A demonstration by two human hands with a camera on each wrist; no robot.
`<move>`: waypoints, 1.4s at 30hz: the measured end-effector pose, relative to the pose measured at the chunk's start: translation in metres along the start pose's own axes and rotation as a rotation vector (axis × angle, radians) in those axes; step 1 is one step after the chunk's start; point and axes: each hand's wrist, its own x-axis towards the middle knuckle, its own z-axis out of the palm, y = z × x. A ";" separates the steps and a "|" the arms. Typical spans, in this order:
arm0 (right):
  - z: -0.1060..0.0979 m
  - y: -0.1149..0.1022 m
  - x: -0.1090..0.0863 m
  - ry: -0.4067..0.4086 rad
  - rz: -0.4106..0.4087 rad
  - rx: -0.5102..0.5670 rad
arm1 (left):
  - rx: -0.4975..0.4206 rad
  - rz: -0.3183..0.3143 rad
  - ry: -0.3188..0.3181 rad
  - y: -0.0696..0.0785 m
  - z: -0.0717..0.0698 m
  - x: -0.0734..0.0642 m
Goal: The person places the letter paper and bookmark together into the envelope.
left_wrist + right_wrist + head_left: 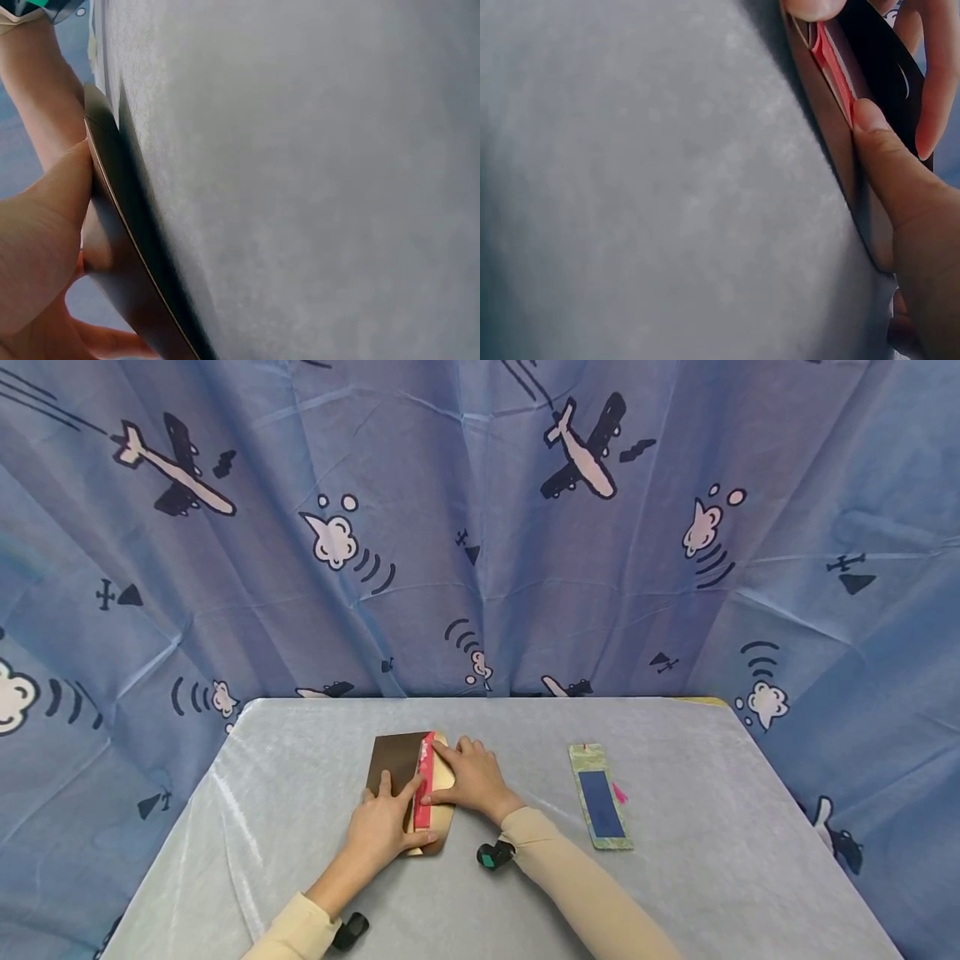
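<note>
A dark brown folder [397, 756] with a cream inner side lies on the table, with a narrow pink-red patterned strip [423, 814] lengthwise on it. My left hand [375, 827] rests on the folder with fingers spread. Its index fingertip is at the strip and its thumb at the near edge; in the left wrist view that thumb lies along the folder's brown side [124, 255]. From the right, my right hand [476, 777] holds the strip with bent fingers, index near the far end and thumb lower down. The right wrist view shows this thumb against the pink-red strip [836, 67].
To the right lies a long green patterned card [585, 758] with a dark blue panel and a pink tassel [619, 792]. A pale cloth covers the table [720, 827]. Behind its far edge hangs a blue curtain [420, 635] printed with airplanes.
</note>
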 end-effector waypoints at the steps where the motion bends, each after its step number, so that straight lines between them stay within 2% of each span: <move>1: 0.001 0.000 0.000 0.001 0.000 -0.002 | -0.002 -0.001 -0.004 0.000 0.000 0.000; 11: 0.004 0.000 0.000 0.026 0.003 -0.002 | 0.006 -0.003 -0.002 0.000 0.001 0.000; 21: -0.006 0.005 -0.003 0.001 -0.038 0.063 | -0.003 0.003 0.001 0.000 0.001 0.001; 29: -0.007 0.012 -0.002 -0.061 -0.065 0.116 | 0.017 0.003 0.004 0.000 0.001 0.000; 37: -0.003 0.009 -0.001 -0.046 -0.079 0.051 | -0.007 -0.003 0.001 0.002 -0.004 -0.001; 42: -0.001 0.005 -0.003 -0.032 -0.060 0.036 | -0.007 -0.008 0.001 0.002 -0.002 -0.002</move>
